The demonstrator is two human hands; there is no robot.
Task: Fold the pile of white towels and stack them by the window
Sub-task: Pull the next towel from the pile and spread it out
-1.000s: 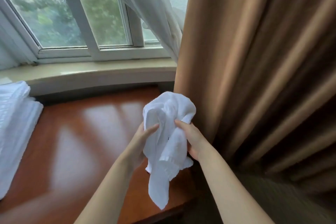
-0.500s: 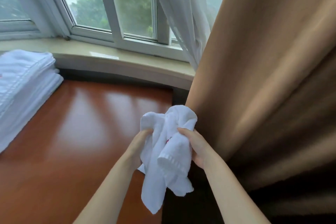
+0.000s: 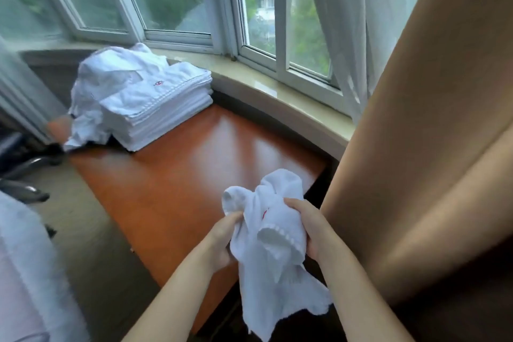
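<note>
Low in the centre of the head view, a crumpled white towel (image 3: pixel 273 244) hangs bunched between both hands above the near end of the reddish wooden table (image 3: pixel 194 175). On its left side the left hand (image 3: pixel 222 241) pinches a fold with curled fingers; on its right the right hand (image 3: pixel 308 230) is clamped round a hemmed edge. The tail of the cloth dangles toward the bottom of the frame, beside the tan curtain (image 3: pixel 416 175) on the right.

Toward the upper left, the stack of folded towels (image 3: pixel 163 108) sits on the table's far end just below the window sill (image 3: pixel 277 91), with loose unfolded towels (image 3: pixel 111 78) heaped against it.

To fold this one well, I judge the hands should find two neighbouring corners, draw them apart to shake the cloth flat, then lay it on the bare wood to square the edges. Working over the table seems wise, since the trailing end could snag the curtain.
</note>
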